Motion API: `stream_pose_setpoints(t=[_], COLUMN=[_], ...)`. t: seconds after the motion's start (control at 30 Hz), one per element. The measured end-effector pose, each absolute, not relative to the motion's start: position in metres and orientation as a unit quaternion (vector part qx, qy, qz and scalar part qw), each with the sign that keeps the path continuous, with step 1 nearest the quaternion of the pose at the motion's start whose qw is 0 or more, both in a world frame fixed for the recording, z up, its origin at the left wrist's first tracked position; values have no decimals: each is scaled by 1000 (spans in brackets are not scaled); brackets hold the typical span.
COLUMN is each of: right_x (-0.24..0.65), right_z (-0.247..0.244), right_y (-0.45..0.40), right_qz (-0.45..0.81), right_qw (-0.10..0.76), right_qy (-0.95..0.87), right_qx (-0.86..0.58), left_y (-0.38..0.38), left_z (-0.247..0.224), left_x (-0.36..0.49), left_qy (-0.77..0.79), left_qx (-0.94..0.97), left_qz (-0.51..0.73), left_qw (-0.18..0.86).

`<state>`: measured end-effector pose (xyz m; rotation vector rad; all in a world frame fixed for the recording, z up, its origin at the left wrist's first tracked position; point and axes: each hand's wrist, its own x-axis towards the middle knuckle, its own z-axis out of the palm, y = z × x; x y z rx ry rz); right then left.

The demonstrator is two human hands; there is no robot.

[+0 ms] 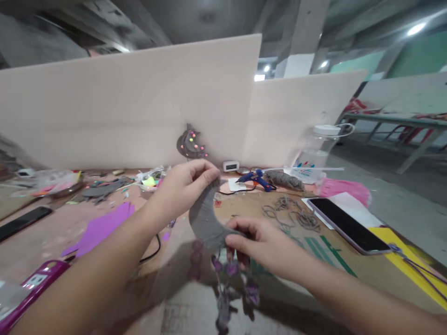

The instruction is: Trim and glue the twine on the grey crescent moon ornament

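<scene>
A grey crescent moon ornament (204,216) is held upright over the worktable between my two hands. My left hand (195,179) pinches its upper tip between thumb and fingers. Lower down, my right hand (251,237) is closed on the crescent's lower right end, its thumb in front. Below the crescent dangle purple and grey pieces (232,284) on strings, slightly blurred. Behind the hands lies a blue glue gun (253,177) on its side, near a bundle of grey yarn (283,179).
Loose grey yarn (293,214) and a phone (349,225) lie at right, before a clear bottle (314,151). Purple paper (101,228), a magenta-handled tool (33,293) and another phone (24,223) lie left. A pale partition (139,102) with a decorated moon (191,142) stands behind.
</scene>
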<state>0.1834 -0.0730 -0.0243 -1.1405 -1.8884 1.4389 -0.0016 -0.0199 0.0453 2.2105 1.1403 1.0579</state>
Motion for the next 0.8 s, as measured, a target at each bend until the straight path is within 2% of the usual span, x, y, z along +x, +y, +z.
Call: stream_pose_setpoints(t=[0.07, 0.13, 0.2, 0.3, 0.43, 0.53, 0.8], right_x=[177, 174, 175, 180, 190, 193, 189], right_z=[-47, -69, -83, -89, -98, -106, -107], right_y=[-73, -67, -59, -54, -56, -52, -38], right_qz=[612, 596, 466, 217, 76, 55, 129], right_qw=[202, 153, 107, 161, 164, 182, 196], right_qy=[-640, -633, -695, -809, -849, -846, -825], right_qx=[-419, -470, -537, -523, -497, -498, -514], left_y=[-15, -2, 14, 32, 47, 68, 146], left_z=[42, 37, 32, 27, 15, -1, -40], left_x=[-27, -59, -93, -143, -188, -204, -206], left_qy=[468, 554, 632, 698, 746, 760, 763], left_qx=[819, 777, 716, 642, 592, 588, 624], left_qz=[305, 290, 295, 318, 303, 276, 167], left_qw=[134, 71, 31, -10, -18, -11, 10])
